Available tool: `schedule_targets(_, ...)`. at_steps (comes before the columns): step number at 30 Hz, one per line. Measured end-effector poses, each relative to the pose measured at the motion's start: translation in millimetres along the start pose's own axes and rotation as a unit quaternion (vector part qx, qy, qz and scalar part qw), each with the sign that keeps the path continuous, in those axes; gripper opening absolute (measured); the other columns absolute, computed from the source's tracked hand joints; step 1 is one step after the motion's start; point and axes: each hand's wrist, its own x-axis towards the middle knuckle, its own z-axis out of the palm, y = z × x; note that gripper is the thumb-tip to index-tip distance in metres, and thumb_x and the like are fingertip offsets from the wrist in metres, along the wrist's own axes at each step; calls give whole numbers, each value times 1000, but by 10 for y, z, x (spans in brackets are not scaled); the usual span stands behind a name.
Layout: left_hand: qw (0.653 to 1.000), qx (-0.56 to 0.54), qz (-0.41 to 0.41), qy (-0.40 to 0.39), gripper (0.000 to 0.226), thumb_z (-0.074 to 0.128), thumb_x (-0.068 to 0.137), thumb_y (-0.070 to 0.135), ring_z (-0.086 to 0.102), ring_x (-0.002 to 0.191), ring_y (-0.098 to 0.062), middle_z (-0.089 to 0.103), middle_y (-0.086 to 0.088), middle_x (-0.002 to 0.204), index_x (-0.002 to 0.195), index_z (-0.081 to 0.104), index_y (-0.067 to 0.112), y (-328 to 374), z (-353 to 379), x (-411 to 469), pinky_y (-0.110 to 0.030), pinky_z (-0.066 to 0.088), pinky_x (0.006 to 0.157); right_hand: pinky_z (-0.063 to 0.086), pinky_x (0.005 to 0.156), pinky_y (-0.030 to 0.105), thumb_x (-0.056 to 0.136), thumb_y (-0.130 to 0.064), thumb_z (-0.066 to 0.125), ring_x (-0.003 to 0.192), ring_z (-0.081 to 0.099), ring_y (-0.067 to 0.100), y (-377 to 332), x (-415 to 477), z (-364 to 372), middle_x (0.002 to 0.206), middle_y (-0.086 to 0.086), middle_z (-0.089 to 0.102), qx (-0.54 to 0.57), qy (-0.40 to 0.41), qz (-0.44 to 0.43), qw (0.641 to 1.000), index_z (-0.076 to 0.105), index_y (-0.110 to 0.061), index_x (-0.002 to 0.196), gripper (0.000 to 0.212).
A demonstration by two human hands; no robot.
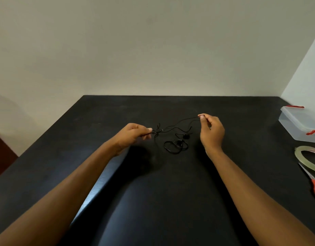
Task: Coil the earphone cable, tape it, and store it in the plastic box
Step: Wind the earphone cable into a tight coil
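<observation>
A thin black earphone cable (174,129) hangs loosely between my two hands above the black table (100,112). My left hand (133,134) pinches a tangled stretch of it at the fingertips. My right hand (211,130) pinches another stretch higher up, between thumb and forefinger. The rest of the cable droops onto the table in a loose loop (174,148) with the earbuds (186,137) lying between my hands. At the right edge stand a clear plastic box (298,125) with red latches and its lid on, and a roll of clear tape (311,157).
Red-handled scissors (314,185) lie in front of the tape roll at the right edge. A plain wall rises behind the table, and a white wall closes off the right side behind the box.
</observation>
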Motion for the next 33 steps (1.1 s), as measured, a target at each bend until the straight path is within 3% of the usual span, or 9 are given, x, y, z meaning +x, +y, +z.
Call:
schedule_targets(3, 999, -22, 39, 20, 44, 69, 80, 51, 58, 92, -21, 55, -17, 87, 57, 50, 18, -11, 33, -27, -30, 44, 88, 40, 68, 8, 103, -23, 56, 81, 59, 2, 2, 31, -17, 101, -7, 63, 20, 31, 52, 998, 75, -22, 107, 19)
schedule_targets(5, 994, -77, 54, 46, 38, 71, 83, 41, 56, 99, -22, 59, -14, 97, 61, 56, 14, -15, 8, -54, -33, 43, 88, 44, 72, 12, 103, -23, 57, 82, 60, 4, 10, 50, -23, 100, -8, 62, 11, 34, 56, 998, 75, -20, 109, 20)
schedule_targets(8, 985, -106, 60, 124, 30, 69, 91, 18, 60, 99, -11, 65, -7, 118, 61, 65, 21, -25, -56, -84, -32, 43, 88, 53, 78, 29, 103, -25, 57, 88, 63, 14, -5, 66, -7, 101, 0, 66, -22, 12, 4, 1000, 75, -17, 110, 21)
schedule_targets(14, 957, 98, 102, 253, 18, 81, 82, 29, 52, 103, -13, 52, -1, 103, 75, 71, 16, -27, -277, -113, -21, 41, 85, 55, 81, 37, 103, -26, 57, 93, 64, 21, 4, 149, 29, 101, 1, 67, -49, 8, -4, 999, 75, -13, 113, 23)
schedule_targets(18, 937, 171, 88, 291, 17, 80, 82, 37, 49, 112, -17, 54, -5, 111, 80, 71, 23, -76, -367, -87, -32, 42, 92, 56, 80, 39, 101, -27, 61, 87, 65, 16, -44, 135, 46, 92, -6, 66, -36, -20, -9, 999, 76, -14, 108, 21)
schedule_targets(23, 922, 144, 18, 359, 15, 79, 83, 41, 54, 110, -15, 56, 0, 114, 81, 71, 28, -187, -370, -74, -44, 48, 100, 59, 80, 32, 93, -21, 69, 83, 67, 3, -137, 15, 81, 86, -15, 71, -11, -105, -27, 994, 75, -27, 91, 9)
schedule_targets(26, 921, 131, 37, 364, 13, 79, 83, 40, 54, 97, -4, 59, 4, 108, 81, 72, 29, -191, -343, -89, -47, 50, 99, 58, 88, 40, 87, -8, 67, 94, 67, 7, -263, -25, 87, 97, -11, 72, -26, -136, -48, 989, 76, -28, 100, 25)
schedule_targets(29, 930, 148, 57, 332, 10, 76, 84, 43, 56, 97, -6, 60, 7, 106, 81, 71, 34, -136, -308, -94, -51, 50, 99, 50, 96, 46, 77, -11, 66, 111, 59, 16, -510, -63, 105, 115, -9, 67, -91, -157, -134, 974, 72, -29, 115, 42)
schedule_targets(33, 940, 171, 104, 277, 12, 72, 88, 45, 63, 95, -11, 65, 5, 98, 89, 75, 33, -25, -284, -71, -48, 52, 93, 44, 106, 42, 76, -21, 68, 126, 48, 15, -996, -171, 284, 136, -12, 59, -82, -296, -246, 919, 57, -37, 138, 65)
